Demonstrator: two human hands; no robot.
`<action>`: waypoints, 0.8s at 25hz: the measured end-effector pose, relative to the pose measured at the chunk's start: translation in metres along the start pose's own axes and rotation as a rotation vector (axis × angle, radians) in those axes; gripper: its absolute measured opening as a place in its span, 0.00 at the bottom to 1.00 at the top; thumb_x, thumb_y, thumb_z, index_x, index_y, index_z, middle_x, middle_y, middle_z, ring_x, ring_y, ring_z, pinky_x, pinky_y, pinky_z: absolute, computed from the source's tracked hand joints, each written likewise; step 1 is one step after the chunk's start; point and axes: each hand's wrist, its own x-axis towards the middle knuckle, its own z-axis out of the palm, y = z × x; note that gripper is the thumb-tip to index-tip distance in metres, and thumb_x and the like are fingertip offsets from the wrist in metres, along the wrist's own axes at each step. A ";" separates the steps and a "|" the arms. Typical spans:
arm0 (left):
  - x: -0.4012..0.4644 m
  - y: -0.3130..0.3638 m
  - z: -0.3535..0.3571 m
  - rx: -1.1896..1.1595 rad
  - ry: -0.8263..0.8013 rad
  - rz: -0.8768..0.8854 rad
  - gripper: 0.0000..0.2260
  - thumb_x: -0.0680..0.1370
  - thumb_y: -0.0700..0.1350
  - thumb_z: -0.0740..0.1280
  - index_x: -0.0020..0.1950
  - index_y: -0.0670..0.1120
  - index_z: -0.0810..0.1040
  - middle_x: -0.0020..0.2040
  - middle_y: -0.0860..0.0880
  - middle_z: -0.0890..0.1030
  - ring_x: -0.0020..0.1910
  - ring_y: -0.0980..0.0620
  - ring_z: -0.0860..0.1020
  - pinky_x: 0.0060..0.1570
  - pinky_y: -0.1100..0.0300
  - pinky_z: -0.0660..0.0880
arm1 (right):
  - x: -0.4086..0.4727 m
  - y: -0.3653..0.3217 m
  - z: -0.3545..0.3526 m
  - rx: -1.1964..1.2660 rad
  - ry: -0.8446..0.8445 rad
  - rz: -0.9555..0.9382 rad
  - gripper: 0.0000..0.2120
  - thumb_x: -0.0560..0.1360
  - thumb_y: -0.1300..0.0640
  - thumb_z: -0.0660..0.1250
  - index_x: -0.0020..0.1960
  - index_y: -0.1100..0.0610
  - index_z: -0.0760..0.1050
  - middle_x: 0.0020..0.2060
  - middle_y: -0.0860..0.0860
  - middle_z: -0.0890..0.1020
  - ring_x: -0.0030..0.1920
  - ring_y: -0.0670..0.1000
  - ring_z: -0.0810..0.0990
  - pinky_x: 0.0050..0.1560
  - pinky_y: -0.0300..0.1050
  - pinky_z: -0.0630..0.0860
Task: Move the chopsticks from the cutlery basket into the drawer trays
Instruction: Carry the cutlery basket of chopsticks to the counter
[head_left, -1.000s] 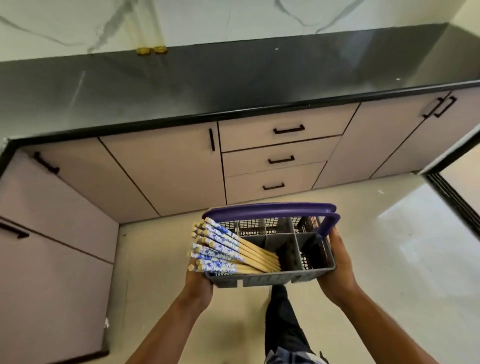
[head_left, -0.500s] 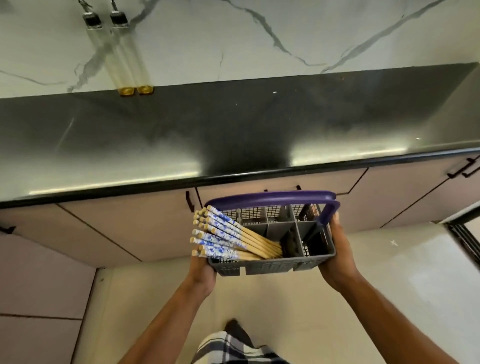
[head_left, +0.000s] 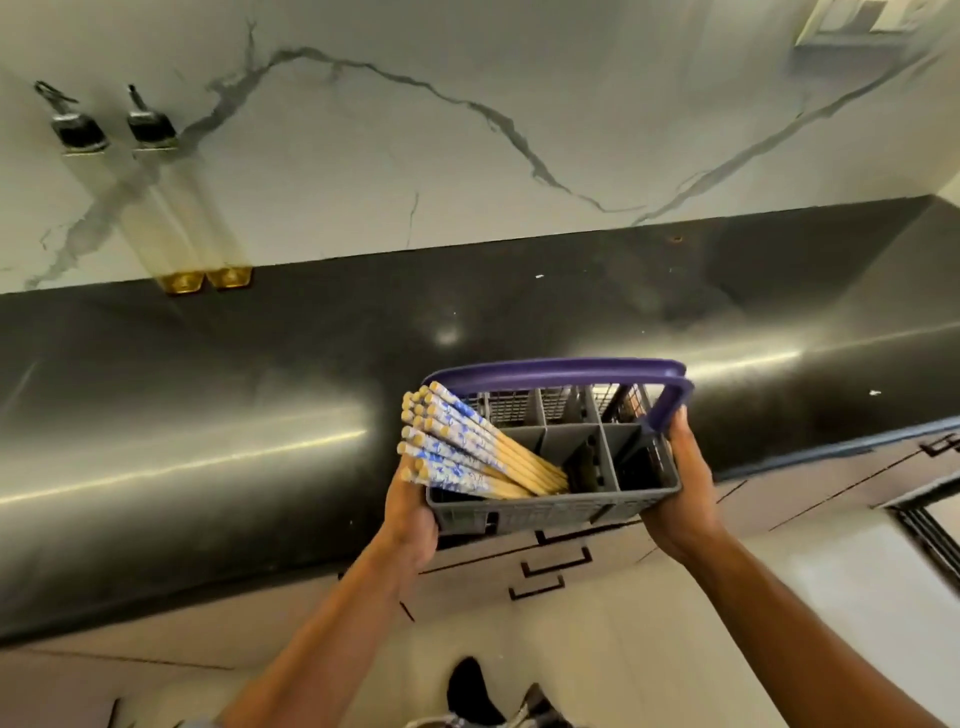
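A grey plastic cutlery basket with a purple handle hangs in the air over the front edge of the black counter. My left hand grips its left end and my right hand grips its right end. A bundle of several wooden chopsticks with blue-and-white patterned tops leans out of the left compartment, tops pointing up and left. The other compartments look empty. The drawers with black handles sit shut below the basket, partly hidden by it.
The glossy black countertop runs across the view below a white marble backsplash. Two tall glass oil bottles with black pourers stand at the back left. Cabinet doors run along the right, pale floor below.
The view has tilted up and closer to the counter. The basket, held in both hands, has risen from in front of the drawers to above the counter's front edge.
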 end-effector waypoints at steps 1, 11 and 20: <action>0.015 0.007 0.002 -0.016 0.006 0.009 0.15 0.77 0.53 0.54 0.54 0.49 0.76 0.42 0.55 0.87 0.42 0.58 0.85 0.36 0.64 0.80 | 0.014 -0.003 0.006 0.006 0.013 0.011 0.22 0.81 0.37 0.52 0.53 0.43 0.83 0.49 0.52 0.86 0.53 0.54 0.85 0.48 0.47 0.82; 0.136 0.038 0.028 0.021 0.038 0.023 0.15 0.83 0.45 0.52 0.53 0.45 0.78 0.41 0.52 0.87 0.40 0.55 0.85 0.36 0.63 0.81 | 0.145 -0.020 0.023 0.019 0.041 0.023 0.25 0.77 0.34 0.57 0.58 0.50 0.80 0.51 0.55 0.86 0.54 0.56 0.85 0.59 0.58 0.76; 0.225 0.056 0.060 0.012 0.097 0.008 0.18 0.85 0.47 0.50 0.54 0.43 0.79 0.44 0.49 0.87 0.43 0.52 0.86 0.35 0.61 0.81 | 0.254 -0.044 0.026 0.049 -0.102 0.067 0.26 0.76 0.32 0.56 0.51 0.47 0.85 0.52 0.57 0.86 0.54 0.57 0.85 0.52 0.52 0.79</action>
